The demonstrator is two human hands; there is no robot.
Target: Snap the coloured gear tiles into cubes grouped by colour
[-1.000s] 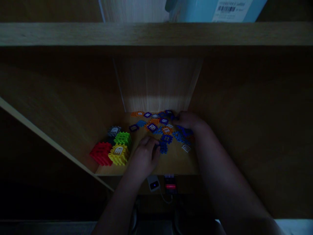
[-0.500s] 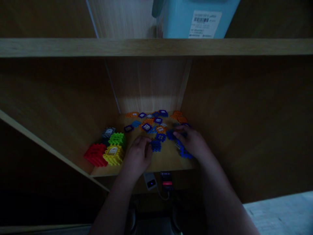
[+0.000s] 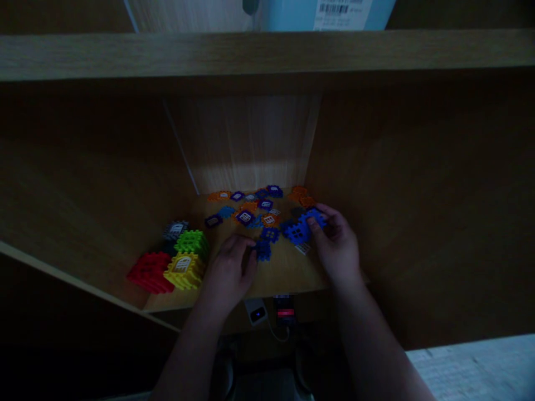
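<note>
In a dim wooden cubby, several flat plastic puzzle tiles in blue, purple and orange (image 3: 259,209) lie scattered on the shelf floor (image 3: 288,270). My right hand (image 3: 336,245) is closed on a cluster of blue tiles (image 3: 303,225), lifted slightly off the wood. My left hand (image 3: 232,264) rests on the shelf with its fingers curled on a single blue tile (image 3: 263,250). Assembled cubes stand to the left: red (image 3: 149,271), yellow (image 3: 184,269), green (image 3: 191,242) and grey (image 3: 175,229).
Wooden side walls close in the cubby left and right. A shelf board (image 3: 267,53) runs overhead with a light blue labelled bin (image 3: 326,8) on it. Below the shelf front sit a small white device (image 3: 256,313) and a red-lit device (image 3: 285,313).
My right hand drew back from the far right of the pile toward the middle and lifted blue tiles. My left hand stayed on its blue tile. The camera view shifted.
</note>
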